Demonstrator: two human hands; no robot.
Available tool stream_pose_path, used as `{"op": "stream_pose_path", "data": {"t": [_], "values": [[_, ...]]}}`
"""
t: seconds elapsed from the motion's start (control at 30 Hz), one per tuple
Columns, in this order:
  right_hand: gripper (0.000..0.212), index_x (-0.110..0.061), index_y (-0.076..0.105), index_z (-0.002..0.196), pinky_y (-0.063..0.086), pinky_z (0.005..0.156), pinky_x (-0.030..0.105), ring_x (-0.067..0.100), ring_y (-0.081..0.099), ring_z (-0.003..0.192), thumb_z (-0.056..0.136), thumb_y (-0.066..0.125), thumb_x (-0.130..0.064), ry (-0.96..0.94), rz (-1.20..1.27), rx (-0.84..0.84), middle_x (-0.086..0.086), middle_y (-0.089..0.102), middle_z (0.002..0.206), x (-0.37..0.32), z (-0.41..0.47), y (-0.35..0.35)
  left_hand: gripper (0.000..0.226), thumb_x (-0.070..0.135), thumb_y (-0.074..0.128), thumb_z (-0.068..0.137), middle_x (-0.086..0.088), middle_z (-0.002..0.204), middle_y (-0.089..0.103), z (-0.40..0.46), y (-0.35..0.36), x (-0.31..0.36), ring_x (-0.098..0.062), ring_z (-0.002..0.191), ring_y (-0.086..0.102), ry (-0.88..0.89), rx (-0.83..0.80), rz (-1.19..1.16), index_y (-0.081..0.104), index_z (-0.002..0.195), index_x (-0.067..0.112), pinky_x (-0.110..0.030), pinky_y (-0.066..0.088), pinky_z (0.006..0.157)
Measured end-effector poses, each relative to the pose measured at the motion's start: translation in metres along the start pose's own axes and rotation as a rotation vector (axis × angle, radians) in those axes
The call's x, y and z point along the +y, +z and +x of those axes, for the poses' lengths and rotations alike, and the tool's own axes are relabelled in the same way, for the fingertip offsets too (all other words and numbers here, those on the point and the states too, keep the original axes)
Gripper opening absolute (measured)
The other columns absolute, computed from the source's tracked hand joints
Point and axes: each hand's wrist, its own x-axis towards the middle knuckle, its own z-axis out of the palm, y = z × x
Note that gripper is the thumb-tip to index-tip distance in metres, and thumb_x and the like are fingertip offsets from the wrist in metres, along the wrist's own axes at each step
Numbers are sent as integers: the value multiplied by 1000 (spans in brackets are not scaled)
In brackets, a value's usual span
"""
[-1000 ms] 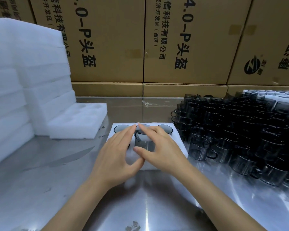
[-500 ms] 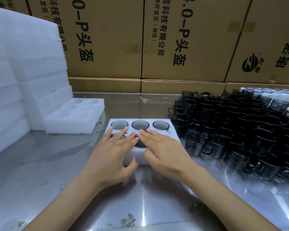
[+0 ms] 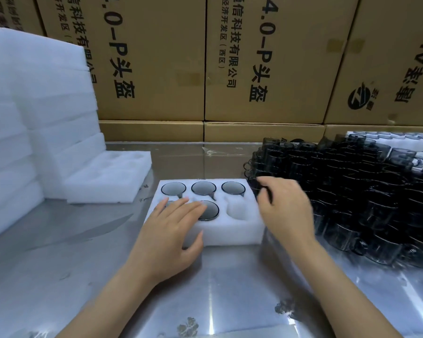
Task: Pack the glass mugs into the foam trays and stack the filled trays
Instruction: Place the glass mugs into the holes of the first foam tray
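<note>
With our left hand (image 3: 167, 230) resting flat and open on the foam tray (image 3: 230, 234) at frame centre, our right hand (image 3: 285, 211), fingers loosely curled and seemingly empty, should take one mug (image 3: 379, 212) by its body from the right-hand pile, then seat it squarely in the empty pocket (image 3: 238, 211).

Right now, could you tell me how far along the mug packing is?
Five of six pockets in the foam tray hold mugs: three in the far row, two in the near row, one partly under the left hand resting there. The near right pocket is vacant. The right hand reaches toward the loose mugs. Stacking remains; spare trays wait.
</note>
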Motion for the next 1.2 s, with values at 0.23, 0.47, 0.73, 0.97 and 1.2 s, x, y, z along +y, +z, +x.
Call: {"op": "stream_pose_path", "data": {"t": [0.23, 0.47, 0.73, 0.97, 1.2], "values": [[36, -16, 56, 119, 39, 89, 37, 25, 51, 110, 94, 49, -41, 250, -337, -172, 2, 60, 116, 28, 4, -1, 39, 31, 44, 80, 8, 106, 68, 1, 7, 6, -11, 112, 51, 32, 49, -21, 69, 107, 16, -36, 35, 103], [33, -27, 58, 125, 44, 77, 33, 24, 54, 111, 93, 55, -31, 310, -163, -234, -4, 65, 115, 33, 7, -9, 38, 31, 44, 80, 9, 103, 69, 0, 7, 5, -14, 109, 57, 25, 36, -3, 69, 106, 17, -38, 40, 100], [18, -35, 72, 94, 43, 66, 29, 25, 61, 86, 87, 60, -24, 351, -146, -275, -6, 68, 86, 32, 10, -22, 39, 30, 45, 80, 7, 103, 69, 1, 5, 5, -18, 107, 63, 40, 39, -15, 70, 106, 15, -39, 47, 95], [9, -31, 63, 77, 39, 61, 28, 14, 57, 68, 85, 60, -28, 306, 207, 203, -16, 61, 70, 26, 12, -32, 46, 34, 51, 83, 6, 118, 65, 4, 3, 14, -16, 108, 61, 16, 113, -148, 61, 122, 12, -24, 40, 92], [14, -18, 58, 69, 43, 56, 29, 13, 60, 53, 83, 59, -15, 322, 605, -40, -6, 63, 56, -8, 2, -8, 71, 48, 52, 86, -6, 145, 43, 31, 12, 41, -15, 131, 41, 133, 232, -34, 40, 140, 5, -33, 30, 108]]}}
